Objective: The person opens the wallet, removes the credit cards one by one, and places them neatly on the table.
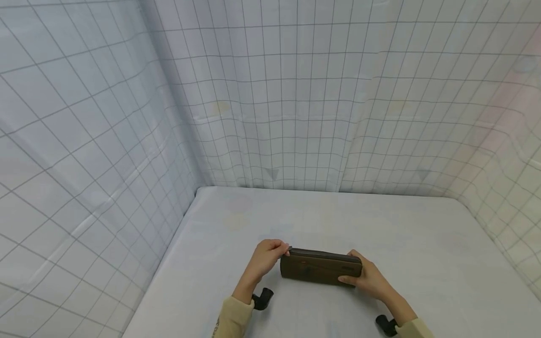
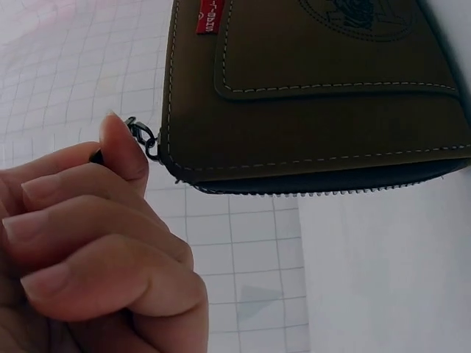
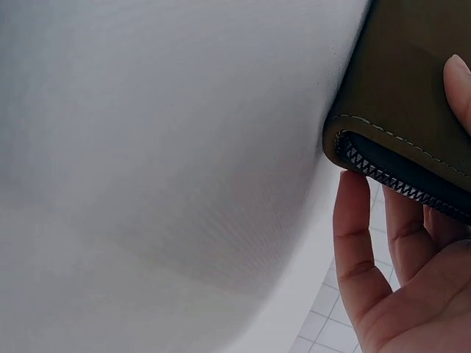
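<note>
Your L grip (image 2: pixel 110 254) pinches the zip pull (image 2: pixel 140 131) at a corner of the brown wallet (image 2: pixel 309 129), w/ red tag (image 2: pixel 210 16) & stitched pocket (image 2: pixel 309 62) in upper pt.; zip teeth (image 2: pixel 324 193) along lower edge, gridded backdrop (image 2: pixel 213 254) behind.

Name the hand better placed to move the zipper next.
Probably the left hand: it pinches the zipper pull, while the right hand grips the wallet at its other end.

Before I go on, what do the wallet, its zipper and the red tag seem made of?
Wallet: leather or imitation leather, judging by its matte brown surface and pale stitching. Zipper: likely metal, dark, since its teeth catch light; plastic is possible. Red tag: perhaps woven cloth, dull, with white lettering.
</note>
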The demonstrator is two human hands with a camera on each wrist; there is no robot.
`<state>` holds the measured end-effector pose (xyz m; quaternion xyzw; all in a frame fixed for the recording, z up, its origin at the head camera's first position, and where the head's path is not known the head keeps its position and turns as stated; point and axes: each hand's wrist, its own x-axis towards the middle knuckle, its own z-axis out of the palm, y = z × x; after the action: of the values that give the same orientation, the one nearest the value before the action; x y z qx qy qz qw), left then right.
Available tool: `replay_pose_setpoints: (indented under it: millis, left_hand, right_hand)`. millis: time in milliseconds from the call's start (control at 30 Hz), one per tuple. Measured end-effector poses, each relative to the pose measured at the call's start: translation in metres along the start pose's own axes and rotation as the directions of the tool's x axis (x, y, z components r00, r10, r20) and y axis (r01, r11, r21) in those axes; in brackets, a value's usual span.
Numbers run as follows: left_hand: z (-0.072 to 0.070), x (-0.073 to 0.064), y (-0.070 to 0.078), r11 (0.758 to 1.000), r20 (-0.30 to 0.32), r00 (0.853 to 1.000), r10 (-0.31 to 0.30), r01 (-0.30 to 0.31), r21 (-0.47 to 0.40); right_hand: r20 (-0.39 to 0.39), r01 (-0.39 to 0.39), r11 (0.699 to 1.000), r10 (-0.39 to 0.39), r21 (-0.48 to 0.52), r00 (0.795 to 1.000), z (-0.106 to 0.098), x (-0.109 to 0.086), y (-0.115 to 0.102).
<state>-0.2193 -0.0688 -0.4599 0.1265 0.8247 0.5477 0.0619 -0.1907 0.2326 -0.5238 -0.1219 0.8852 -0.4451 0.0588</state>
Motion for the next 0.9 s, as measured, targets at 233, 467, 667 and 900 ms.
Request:
replay_pose_setpoints:
  millis: [233,467,667,900]
  left_hand:
    - [0.01,0.0,0.009,1.0,0.013,1.0,0.001,-0.001,0.02]
    - [0.026,0.003,0.016,1.0,0.029,1.0,0.011,-0.01,-0.011]
    - [0.04,0.006,0.022,0.999,0.034,0.999,0.037,-0.037,-0.004]
    - [0.056,0.008,0.027,0.998,0.04,0.998,0.052,-0.051,-0.033]
  right_hand:
    - [0.002,-0.001,1.0,0.001,0.005,1.0,0.0,0.0,0.0]
    - [-0.004,-0.016,1.0,0.016,0.007,1.0,0.001,0.002,0.001]
    - [-0.009,0.007,1.0,-0.007,-0.003,1.0,0.002,0.001,0.003]
    - [-0.014,0.028,1.0,-0.027,0.008,1.0,0.003,0.003,0.005]
